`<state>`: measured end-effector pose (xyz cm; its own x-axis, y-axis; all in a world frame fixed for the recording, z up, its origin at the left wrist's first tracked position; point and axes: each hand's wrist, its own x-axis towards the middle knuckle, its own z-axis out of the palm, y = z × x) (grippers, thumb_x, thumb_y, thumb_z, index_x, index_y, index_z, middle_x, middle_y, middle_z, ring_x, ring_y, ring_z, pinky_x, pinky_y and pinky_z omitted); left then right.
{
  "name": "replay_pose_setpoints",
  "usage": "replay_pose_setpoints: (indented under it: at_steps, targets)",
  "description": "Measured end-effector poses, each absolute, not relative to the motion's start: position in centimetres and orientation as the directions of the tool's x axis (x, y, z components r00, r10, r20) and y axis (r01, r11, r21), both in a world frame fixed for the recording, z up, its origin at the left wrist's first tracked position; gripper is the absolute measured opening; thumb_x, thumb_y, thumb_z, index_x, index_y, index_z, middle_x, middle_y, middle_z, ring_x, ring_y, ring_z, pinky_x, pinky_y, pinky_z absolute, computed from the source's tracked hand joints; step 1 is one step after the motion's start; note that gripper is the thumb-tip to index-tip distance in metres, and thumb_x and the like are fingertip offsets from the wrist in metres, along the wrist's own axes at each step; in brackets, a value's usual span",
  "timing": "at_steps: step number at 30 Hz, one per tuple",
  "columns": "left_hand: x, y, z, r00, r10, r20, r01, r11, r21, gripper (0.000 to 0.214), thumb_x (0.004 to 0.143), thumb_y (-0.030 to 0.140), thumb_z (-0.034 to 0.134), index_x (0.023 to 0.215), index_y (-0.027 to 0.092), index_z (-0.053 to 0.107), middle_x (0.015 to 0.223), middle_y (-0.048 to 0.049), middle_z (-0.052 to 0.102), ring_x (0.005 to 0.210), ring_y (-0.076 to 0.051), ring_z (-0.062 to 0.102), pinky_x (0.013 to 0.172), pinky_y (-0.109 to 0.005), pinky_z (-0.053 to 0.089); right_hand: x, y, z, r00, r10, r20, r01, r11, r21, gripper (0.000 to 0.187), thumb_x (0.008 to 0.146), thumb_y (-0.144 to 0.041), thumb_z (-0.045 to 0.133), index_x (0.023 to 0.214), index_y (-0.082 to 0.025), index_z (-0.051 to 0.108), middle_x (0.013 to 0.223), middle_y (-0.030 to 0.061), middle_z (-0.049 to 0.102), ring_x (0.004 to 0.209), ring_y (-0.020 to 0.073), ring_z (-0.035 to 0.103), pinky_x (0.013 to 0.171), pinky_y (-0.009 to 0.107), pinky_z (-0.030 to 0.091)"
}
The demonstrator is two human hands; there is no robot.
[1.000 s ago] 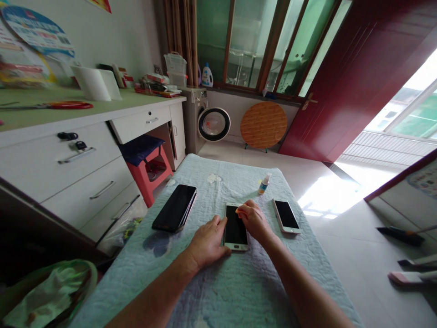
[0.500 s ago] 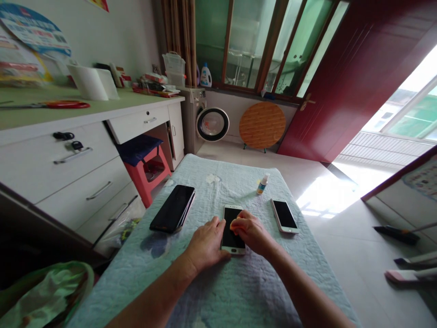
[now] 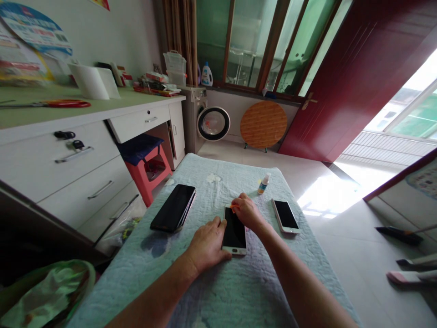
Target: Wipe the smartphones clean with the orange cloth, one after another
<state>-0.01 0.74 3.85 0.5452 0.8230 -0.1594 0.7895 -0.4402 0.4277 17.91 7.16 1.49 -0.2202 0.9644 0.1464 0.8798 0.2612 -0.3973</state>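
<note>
A white-framed smartphone (image 3: 235,234) with a dark screen lies face up on the cloth-covered table. My left hand (image 3: 209,243) grips it along its left edge, thumb and fingers at the side. My right hand (image 3: 246,212) is closed on a small orange cloth (image 3: 235,208), pressed at the upper end of the screen. To the right lies another white smartphone (image 3: 286,216). A small spray bottle (image 3: 263,184) stands upright behind it. Left of my hands, a stack of dark phones (image 3: 174,208) rests on the table.
A pale green quilted cloth (image 3: 211,182) covers the table. At the left are a white desk (image 3: 78,168), a red stool (image 3: 150,175) and a green bin (image 3: 89,278). Beyond stand a washing machine (image 3: 193,120) with its door open and a round wooden tabletop (image 3: 263,124).
My right hand has moved with the orange cloth from the middle of the screen up to the phone's far end. My left hand stays at the phone's left edge.
</note>
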Motion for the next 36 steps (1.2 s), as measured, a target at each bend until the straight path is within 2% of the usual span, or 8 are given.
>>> replay_pose_setpoints:
  at_steps: [7,11,16,19,24,29,32,36]
  targets:
    - [0.1,0.7,4.2,0.540,0.824,-0.170,0.781,-0.416,0.466,0.071,0.068,0.046,0.068,0.129,0.020,0.042,0.119,-0.0103,0.054,0.111,-0.033,0.053,0.095,-0.040,0.040,15.7,8.1,1.0,-0.276,0.952,0.132,0.866,0.306,-0.395,0.018,0.085,-0.015,0.054,0.088,-0.018,0.071,0.093,0.0067,0.057,0.083,0.0146,0.054,0.077,0.024,0.042]
    - [0.1,0.7,3.9,0.532,0.833,-0.152,0.775,-0.406,0.485,0.072,0.066,0.042,0.071,0.127,0.021,0.040,0.121,-0.0096,0.054,0.115,-0.031,0.050,0.099,-0.040,0.038,15.9,6.7,1.2,-0.316,0.940,0.133,0.824,0.341,-0.452,0.017,0.084,-0.014,0.054,0.084,-0.018,0.071,0.091,0.0048,0.056,0.084,0.0133,0.055,0.078,0.023,0.041]
    - [0.0,0.8,3.1,0.471,0.870,-0.146,0.778,-0.332,0.533,0.075,0.060,0.042,0.076,0.121,0.021,0.039,0.121,-0.0102,0.053,0.114,-0.030,0.053,0.096,-0.037,0.042,16.3,3.3,1.7,-0.340,0.937,0.085,0.806,0.337,-0.487,0.018,0.083,-0.014,0.055,0.082,-0.022,0.071,0.090,0.0018,0.056,0.079,0.0117,0.053,0.069,0.021,0.040]
    - [0.0,0.9,2.7,0.478,0.866,-0.147,0.783,-0.345,0.517,0.077,0.060,0.042,0.076,0.122,0.019,0.036,0.124,-0.0121,0.051,0.118,-0.031,0.051,0.096,-0.036,0.042,16.3,1.2,2.4,-0.414,0.908,0.061,0.775,0.386,-0.501,0.019,0.080,-0.011,0.057,0.079,-0.023,0.071,0.087,0.0000,0.055,0.072,0.0097,0.051,0.063,0.020,0.038]
    - [0.0,1.2,2.0,0.485,0.866,-0.124,0.799,-0.381,0.465,0.075,0.061,0.039,0.074,0.124,0.017,0.038,0.126,-0.0149,0.050,0.121,-0.030,0.049,0.098,-0.035,0.041,16.9,-1.2,4.0,-0.553,0.833,-0.010,0.665,0.434,-0.607,0.018,0.080,-0.010,0.057,0.077,-0.021,0.070,0.089,0.0001,0.051,0.073,0.0085,0.051,0.066,0.018,0.040]
    - [0.0,1.3,1.9,0.528,0.842,-0.110,0.787,-0.436,0.437,0.086,0.065,0.053,0.071,0.135,0.017,0.037,0.125,-0.0144,0.049,0.115,-0.030,0.053,0.096,-0.036,0.042,18.7,-1.8,4.8,-0.538,0.838,-0.096,0.682,0.365,-0.634,0.022,0.080,-0.008,0.054,0.079,-0.022,0.071,0.088,0.0002,0.053,0.073,0.0087,0.053,0.069,0.019,0.041]
    - [-0.2,1.3,2.3,0.530,0.837,-0.135,0.799,-0.439,0.412,0.090,0.062,0.052,0.074,0.138,0.021,0.038,0.125,-0.0123,0.049,0.112,-0.030,0.055,0.093,-0.035,0.044,20.2,-1.7,5.0,-0.507,0.851,-0.135,0.719,0.332,-0.611,0.026,0.076,-0.003,0.052,0.079,-0.021,0.071,0.086,0.0006,0.055,0.076,0.0099,0.054,0.071,0.020,0.041]
    - [-0.3,1.3,2.5,0.531,0.835,-0.142,0.801,-0.441,0.405,0.085,0.061,0.050,0.074,0.136,0.024,0.043,0.121,-0.0098,0.050,0.107,-0.028,0.057,0.090,-0.032,0.045,20.9,-1.7,4.7,-0.445,0.888,-0.116,0.750,0.299,-0.590,0.026,0.074,-0.003,0.052,0.079,-0.020,0.070,0.086,0.0007,0.055,0.076,0.0102,0.053,0.071,0.021,0.040]
